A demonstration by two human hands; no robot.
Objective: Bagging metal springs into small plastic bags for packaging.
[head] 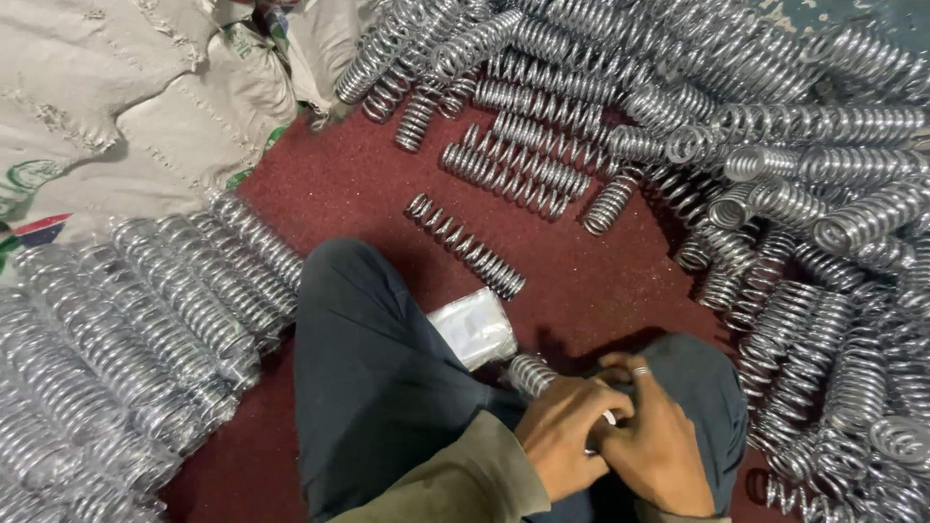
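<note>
My left hand (562,431) and my right hand (654,441) are pressed together over my lap, both closed around one shiny metal coil spring (530,373) whose free end sticks out up-left between my knees. A ring shows on a finger of my right hand. My dark trouser leg (373,368) lies bent across the dark red floor (368,184). A small clear plastic packet (473,327) rests on the floor just beyond the spring's end. A single loose spring (465,245) lies alone on the floor further ahead.
A big loose heap of chrome springs (775,145) fills the top and right side. Wrapped springs (126,329) are laid in rows at the left. White woven sacks (136,97) sit at the upper left.
</note>
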